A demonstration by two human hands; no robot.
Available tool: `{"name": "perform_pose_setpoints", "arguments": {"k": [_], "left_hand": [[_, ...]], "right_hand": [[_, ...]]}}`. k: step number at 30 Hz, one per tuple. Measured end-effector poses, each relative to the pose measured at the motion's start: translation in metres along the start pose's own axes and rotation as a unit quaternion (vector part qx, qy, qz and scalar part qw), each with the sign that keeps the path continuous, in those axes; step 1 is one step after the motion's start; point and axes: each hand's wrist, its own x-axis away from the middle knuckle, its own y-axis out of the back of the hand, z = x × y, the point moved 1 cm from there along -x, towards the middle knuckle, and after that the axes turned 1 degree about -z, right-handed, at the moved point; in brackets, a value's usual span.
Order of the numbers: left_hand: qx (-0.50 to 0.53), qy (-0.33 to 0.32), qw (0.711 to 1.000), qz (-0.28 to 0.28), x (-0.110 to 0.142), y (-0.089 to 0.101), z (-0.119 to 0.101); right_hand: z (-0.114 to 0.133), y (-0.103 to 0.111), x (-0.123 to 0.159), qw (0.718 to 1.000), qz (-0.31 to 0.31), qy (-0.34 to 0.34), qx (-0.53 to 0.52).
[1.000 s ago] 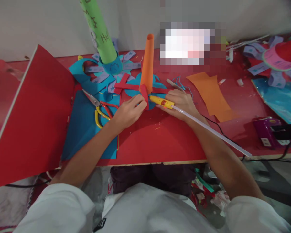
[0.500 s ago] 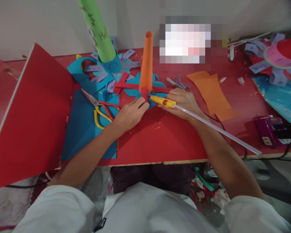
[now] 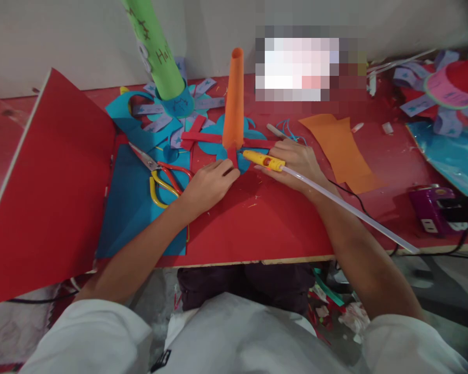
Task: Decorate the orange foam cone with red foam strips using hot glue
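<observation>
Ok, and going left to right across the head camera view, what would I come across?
Red board, scissors, orange paper tube, yellow glue gun body, orange paper pieces, purple box.

The paper tube is orange. The glue gun is yellow. The paper strips are red, the paper flower blue. The bench is red. The scissors have red and yellow handles. The tall roll is green with dark writing.

Green tube: lettered, in a blue band.
Scissors: on blue paper.
Purple box: black plug against it.
Pink ring: lilac strips around.
</observation>
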Motion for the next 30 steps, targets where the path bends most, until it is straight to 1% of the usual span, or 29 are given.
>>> {"name": "perform_pose_setpoints", "arguments": {"k": [4, 8, 14, 19, 25, 30], "left_hand": [[-0.003, -0.011, 1.000, -0.006, 0.000, 0.002, -0.001], [-0.006, -0.015, 1.000, -0.012, 0.000, 0.000, 0.000], [-0.007, -0.016, 1.000, 0.004, 0.002, -0.003, 0.001], [-0.006, -0.021, 1.000, 0.002, 0.001, -0.002, 0.001], [-0.005, -0.026, 0.999, 0.022, 0.000, 0.002, 0.000], [0.002, -0.023, 0.999, 0.036, 0.000, 0.001, 0.000]], "right_hand": [[0.001, 0.003, 0.000, 0.999, 0.005, 0.006, 0.031], [0.004, 0.003, -0.002, 0.999, 0.000, 0.009, 0.032], [0.008, -0.004, -0.007, 0.998, -0.011, 0.049, 0.034], [0.013, -0.005, -0.008, 0.998, 0.001, 0.037, 0.042], [0.014, -0.009, -0.007, 0.999, 0.002, 0.026, 0.040], [0.014, -0.010, -0.008, 0.998, 0.011, 0.034, 0.049]]}}
